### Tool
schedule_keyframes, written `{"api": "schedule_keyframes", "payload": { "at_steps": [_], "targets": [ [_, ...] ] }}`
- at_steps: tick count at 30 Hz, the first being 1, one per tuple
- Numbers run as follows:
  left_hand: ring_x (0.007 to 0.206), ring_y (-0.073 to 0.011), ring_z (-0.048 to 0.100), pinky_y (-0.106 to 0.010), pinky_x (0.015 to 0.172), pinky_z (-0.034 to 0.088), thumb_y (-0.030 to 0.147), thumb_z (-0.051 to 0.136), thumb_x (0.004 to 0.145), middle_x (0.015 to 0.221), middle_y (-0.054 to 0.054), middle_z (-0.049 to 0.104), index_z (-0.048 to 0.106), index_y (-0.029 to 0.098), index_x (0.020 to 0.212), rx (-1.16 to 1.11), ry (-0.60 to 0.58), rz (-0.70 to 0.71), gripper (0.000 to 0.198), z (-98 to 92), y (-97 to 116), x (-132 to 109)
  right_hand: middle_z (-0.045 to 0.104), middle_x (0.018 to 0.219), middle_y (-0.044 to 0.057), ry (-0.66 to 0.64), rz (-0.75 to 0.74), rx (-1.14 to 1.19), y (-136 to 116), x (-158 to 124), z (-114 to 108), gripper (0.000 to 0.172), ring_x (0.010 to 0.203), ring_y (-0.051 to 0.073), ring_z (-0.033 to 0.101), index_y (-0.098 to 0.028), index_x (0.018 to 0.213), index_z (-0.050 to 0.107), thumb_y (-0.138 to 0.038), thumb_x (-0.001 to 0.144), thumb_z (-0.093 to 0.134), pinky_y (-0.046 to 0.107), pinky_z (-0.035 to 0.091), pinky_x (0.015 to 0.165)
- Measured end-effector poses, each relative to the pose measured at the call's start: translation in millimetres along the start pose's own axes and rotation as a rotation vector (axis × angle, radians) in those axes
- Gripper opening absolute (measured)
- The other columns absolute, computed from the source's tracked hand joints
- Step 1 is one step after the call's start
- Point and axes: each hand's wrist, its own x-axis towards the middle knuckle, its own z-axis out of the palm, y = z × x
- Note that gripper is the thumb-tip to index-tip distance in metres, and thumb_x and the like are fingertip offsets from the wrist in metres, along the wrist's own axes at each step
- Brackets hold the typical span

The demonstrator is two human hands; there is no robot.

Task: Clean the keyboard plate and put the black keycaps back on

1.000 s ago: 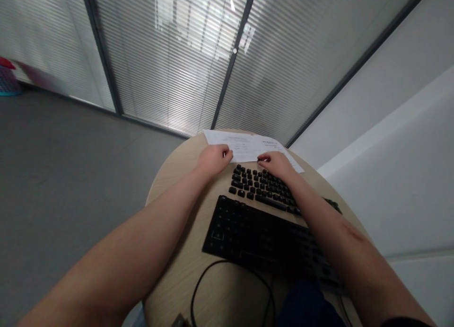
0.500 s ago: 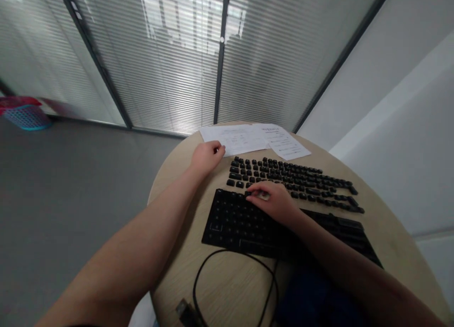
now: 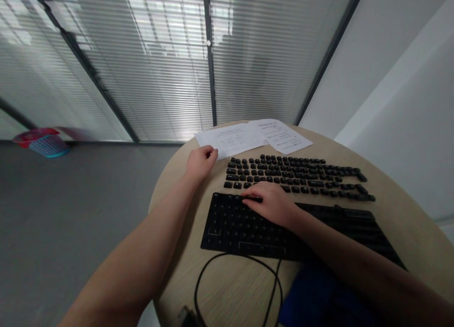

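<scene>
A black keyboard [image 3: 227,225] lies near the front of the round table, most of its key positions bare and a few keycaps on its top left row. My right hand [image 3: 271,201] reaches over it, thumb and fingers pinched around a keycap at the top row; the fingers hide most of that cap. Behind the keyboard, loose black keycaps [image 3: 232,178] are laid out in rows, partly covered by my right hand. My left hand [image 3: 200,162] rests on the table, left of the keycap rows and touching the paper's edge, its fingers curled with nothing visible in them.
Printed paper sheets [image 3: 234,140] lie at the back of the wooden table [image 3: 244,289]. A black cable [image 3: 196,289] loops in front of the keyboard. Blue cloth [image 3: 308,298] shows at the bottom edge. On the floor at left stands a basket [image 3: 49,145]; glass partitions with blinds rise behind.
The view has shifted slightly. My right hand stays at the keyboard's top row, its fingertips slightly further left along it. My left hand stays by the paper.
</scene>
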Motion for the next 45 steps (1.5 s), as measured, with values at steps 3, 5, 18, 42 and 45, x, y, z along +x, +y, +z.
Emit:
{"api": "schedule_keyframes", "payload": {
  "at_steps": [3, 5, 18, 42, 45],
  "targets": [
    [0.062, -0.0175, 0.052, -0.031, 0.061, 0.031, 0.041, 0.05, 0.091, 0.064, -0.002, 0.059, 0.057, 0.021, 0.065, -0.001, 0.002, -0.008, 0.033, -0.1, -1, 1, 0.078, 0.091, 0.004, 0.006, 0.0, -0.006, 2, 0, 1, 0.013, 0.083, 0.018, 0.07, -0.022, 0.099, 0.079, -0.022, 0.088, 0.073, 0.032, 0.053, 0.078],
    [0.063, -0.0175, 0.052, -0.031, 0.061, 0.032, 0.041, 0.05, 0.091, 0.063, -0.002, 0.059, 0.056, 0.021, 0.064, -0.008, 0.004, -0.011, 0.034, 0.0, -2, 1, 0.078, 0.091, 0.004, 0.007, -0.003, -0.005, 3, -1, 2, 0.014, 0.081, 0.017, 0.07, -0.022, 0.1, 0.079, -0.022, 0.088, 0.072, 0.031, 0.053, 0.078],
    [0.061, -0.0163, 0.052, -0.03, 0.06, 0.031, 0.04, 0.052, 0.091, 0.061, -0.001, 0.057, 0.056, 0.02, 0.063, -0.062, 0.035, 0.012, 0.034, -0.7, -1, -1, 0.08, 0.101, 0.003, -0.004, -0.105, -0.089, 5, -4, 2, 0.013, 0.091, 0.021, 0.074, -0.022, 0.101, 0.079, -0.023, 0.091, 0.07, 0.035, 0.055, 0.085],
    [0.058, -0.0169, 0.049, -0.031, 0.059, 0.029, 0.042, 0.049, 0.09, 0.059, -0.002, 0.055, 0.056, 0.021, 0.061, -0.061, 0.04, 0.034, 0.036, -3.6, 0, 3, 0.07, 0.13, 0.007, 0.091, -0.201, -0.295, -7, -3, -15, 0.02, 0.11, 0.022, 0.066, -0.023, 0.102, 0.08, -0.026, 0.096, 0.061, 0.04, 0.055, 0.098],
    [0.059, -0.0177, 0.05, -0.031, 0.059, 0.029, 0.041, 0.049, 0.09, 0.06, -0.003, 0.059, 0.058, 0.021, 0.062, -0.059, 0.035, 0.037, 0.036, -3.9, 1, 3, 0.074, 0.12, 0.007, 0.134, -0.095, -0.314, 2, 8, -39, 0.021, 0.109, 0.021, 0.067, -0.023, 0.105, 0.078, -0.026, 0.096, 0.06, 0.039, 0.054, 0.099]
  ]
}}
